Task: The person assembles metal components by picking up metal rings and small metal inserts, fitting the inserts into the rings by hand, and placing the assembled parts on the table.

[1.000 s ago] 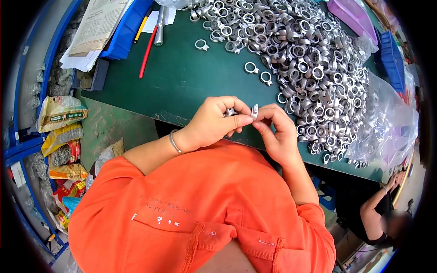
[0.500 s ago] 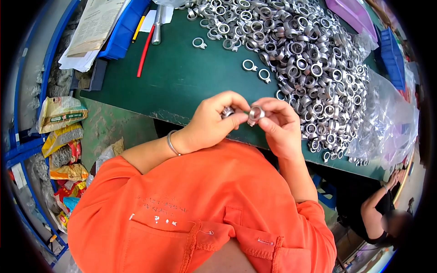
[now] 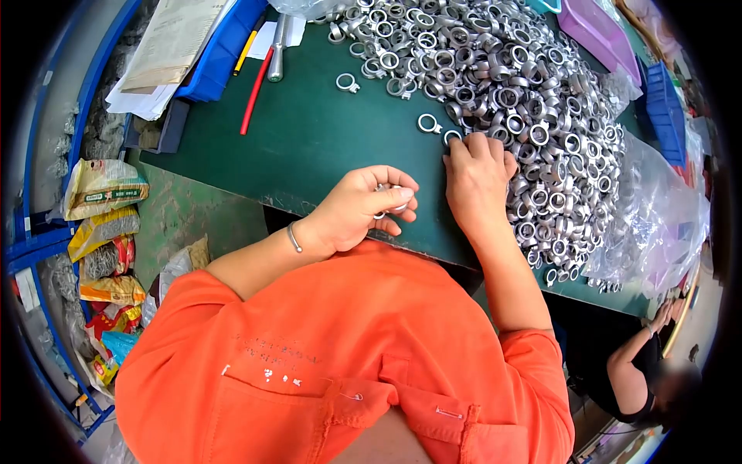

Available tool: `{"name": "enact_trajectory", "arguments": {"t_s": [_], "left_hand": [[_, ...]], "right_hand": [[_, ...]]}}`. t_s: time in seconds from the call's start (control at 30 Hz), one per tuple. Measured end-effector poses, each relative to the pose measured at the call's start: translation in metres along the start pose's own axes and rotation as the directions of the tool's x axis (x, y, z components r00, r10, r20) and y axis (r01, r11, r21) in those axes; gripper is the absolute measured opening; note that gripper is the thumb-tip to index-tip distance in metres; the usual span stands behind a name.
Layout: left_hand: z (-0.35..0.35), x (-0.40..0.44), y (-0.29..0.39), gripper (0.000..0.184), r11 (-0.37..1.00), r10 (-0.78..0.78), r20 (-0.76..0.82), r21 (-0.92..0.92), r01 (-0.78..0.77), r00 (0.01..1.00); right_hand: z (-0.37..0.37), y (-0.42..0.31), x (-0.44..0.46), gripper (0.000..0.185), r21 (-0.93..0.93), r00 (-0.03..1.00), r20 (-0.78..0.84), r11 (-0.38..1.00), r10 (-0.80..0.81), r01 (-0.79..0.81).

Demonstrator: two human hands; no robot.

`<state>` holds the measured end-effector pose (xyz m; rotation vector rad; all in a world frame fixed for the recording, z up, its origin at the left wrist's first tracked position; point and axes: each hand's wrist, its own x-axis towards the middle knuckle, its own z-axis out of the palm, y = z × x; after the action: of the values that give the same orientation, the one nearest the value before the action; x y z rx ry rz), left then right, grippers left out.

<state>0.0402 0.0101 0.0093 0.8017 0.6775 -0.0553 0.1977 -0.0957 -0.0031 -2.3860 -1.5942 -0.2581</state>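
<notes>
My left hand (image 3: 369, 203) is curled palm-up above the table's near edge, its fingers wrapped round small metal rings (image 3: 380, 213) that show only in part. My right hand (image 3: 478, 179) is at the left border of a big heap of silver-grey metal clamp rings (image 3: 533, 108). Its fingers are bent down onto the heap and their tips are hidden, so what they grip does not show. Just beyond its fingertips lies one loose ring (image 3: 451, 138), with another ring (image 3: 428, 123) a little farther left.
On the green table (image 3: 301, 131) lie a red stick (image 3: 256, 93) and a metal-handled tool (image 3: 277, 62), beside a blue bin (image 3: 224, 58). Clear plastic sheeting (image 3: 641, 209) and a purple tray (image 3: 599, 39) are at the right. Another person (image 3: 630, 371) sits at lower right.
My hands have parted. The right hand has moved up and right from beside the left to the heap's edge; the ring between its fingers is now out of sight. The left hand has turned palm-up.
</notes>
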Motion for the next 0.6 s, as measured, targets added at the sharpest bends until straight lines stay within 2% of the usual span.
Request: {"name": "enact_trajectory", "arguments": {"t_s": [0.03, 0.1, 0.13, 0.17, 0.2, 0.23, 0.33, 0.4, 0.43, 0.47, 0.5, 0.53, 0.57, 0.6], "left_hand": [[0.0, -0.001, 0.001, 0.015, 1.0, 0.005, 0.0, 0.001, -0.005, 1.0], [-0.001, -0.001, 0.002, 0.016, 0.999, 0.048, -0.045, 0.01, -0.048, 0.998], [-0.002, -0.001, 0.001, 0.016, 0.998, 0.055, -0.048, 0.014, -0.054, 0.997], [-0.004, 0.0, 0.0, 0.017, 0.998, 0.069, -0.043, 0.006, -0.069, 0.997], [-0.005, 0.002, 0.0, 0.017, 0.997, 0.082, -0.037, -0.004, -0.082, 0.996], [-0.006, 0.002, 0.0, 0.018, 0.995, 0.095, -0.017, -0.024, -0.096, 0.995], [-0.004, 0.001, 0.005, 0.018, 0.992, 0.124, 0.055, 0.021, -0.125, 0.991], [0.002, -0.002, 0.008, 0.013, 0.988, 0.124, 0.029, 0.086, -0.126, 0.992], [0.004, -0.003, 0.009, 0.011, 0.934, 0.238, 0.016, 0.27, -0.234, 0.971], [0.006, -0.005, 0.007, 0.008, 0.835, 0.351, 0.026, 0.444, -0.325, 0.936], [0.005, -0.003, 0.002, 0.005, 0.752, 0.505, 0.07, 0.455, -0.478, 0.86], [0.004, 0.0, -0.001, 0.005, 0.753, 0.503, 0.069, 0.454, -0.476, 0.862], [0.002, 0.003, -0.002, 0.006, 0.59, 0.621, 0.172, 0.54, -0.601, 0.764], [0.001, 0.005, -0.003, 0.007, 0.398, 0.706, 0.286, 0.596, -0.697, 0.648]], "right_hand": [[-0.003, -0.001, 0.0, 0.017, -0.001, 1.0, -0.004, 1.0, -0.003, 0.003], [-0.011, -0.004, -0.002, 0.013, 0.185, 0.999, 0.003, 0.982, -0.048, 0.046], [-0.011, -0.006, -0.006, 0.013, 0.187, 0.999, -0.004, 0.981, -0.051, 0.051], [-0.009, -0.006, -0.009, 0.011, 0.548, 0.998, 0.062, 0.836, -0.015, -0.021], [-0.01, -0.008, -0.013, 0.01, 0.82, 0.99, 0.139, 0.562, -0.01, -0.11], [-0.013, -0.012, -0.016, 0.01, 0.887, 0.976, 0.215, 0.415, 0.019, -0.203], [-0.015, -0.015, -0.024, 0.008, 0.915, 0.979, 0.201, 0.366, -0.04, -0.173], [-0.008, -0.014, -0.028, 0.009, 0.929, 0.984, 0.178, 0.332, -0.008, -0.166], [-0.007, -0.014, -0.029, 0.009, 0.942, 0.988, 0.152, 0.299, 0.023, -0.152], [-0.012, -0.016, -0.033, 0.016, 0.924, 0.92, 0.378, 0.009, 0.104, -0.381], [-0.014, -0.014, -0.032, 0.02, 0.901, 0.898, 0.432, -0.089, 0.086, -0.425], [-0.014, -0.013, -0.032, 0.025, 0.865, 0.873, 0.483, -0.187, 0.063, -0.465], [-0.013, -0.015, -0.033, 0.025, 0.864, 0.872, 0.485, -0.189, 0.064, -0.467], [-0.013, -0.021, -0.035, 0.027, 0.891, 0.899, 0.427, -0.212, 0.094, -0.401]]}}
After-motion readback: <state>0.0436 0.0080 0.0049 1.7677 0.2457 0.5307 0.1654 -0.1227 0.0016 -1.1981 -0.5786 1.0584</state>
